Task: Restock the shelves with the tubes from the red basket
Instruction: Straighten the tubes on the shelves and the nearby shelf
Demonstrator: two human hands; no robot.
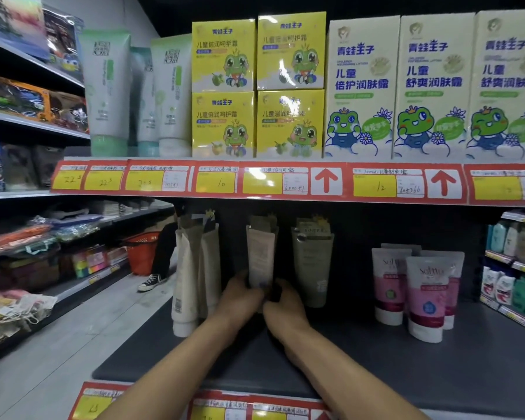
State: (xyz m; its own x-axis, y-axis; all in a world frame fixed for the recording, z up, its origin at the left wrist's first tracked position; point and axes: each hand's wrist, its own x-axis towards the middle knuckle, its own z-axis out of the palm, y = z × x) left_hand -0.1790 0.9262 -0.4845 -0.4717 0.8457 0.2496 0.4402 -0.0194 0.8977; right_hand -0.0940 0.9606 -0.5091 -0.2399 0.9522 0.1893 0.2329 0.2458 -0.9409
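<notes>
**Both hands on a beige tube at the middle of the lower shelf**

Head camera: the left hand (242, 294) and the right hand (283, 302) reach in over the front edge of the dark shelf (361, 353) and meet at the bottom of a beige tube (261, 256). The tube stands upright near the middle of the shelf, towards its back. The left hand's fingers curl round the tube's lower end from the left. The right hand's fingers are bent in against the same end from the right, and the two hands are almost touching below it.

Near the shelf's left edge stands a tight group of cream tubes (191, 268), caps down. Just right of the held tube is an olive-grey tube (312, 265), also upright. Well apart, towards the right edge, is a cluster of pink-and-white tubes (422, 295).

The red basket (141, 253) sits on the aisle floor beyond the shelf's left edge, beside a person's leg in a black sneaker (150, 281). What it holds cannot be seen from here.

A strip of red and yellow price labels (255, 180) runs along the front edge of the shelf above. On that shelf are green-and-white tubes (108, 92) at the left, stacked yellow frog boxes (223, 56) in the middle and tall pale frog boxes (361, 86) at the right.
</notes>
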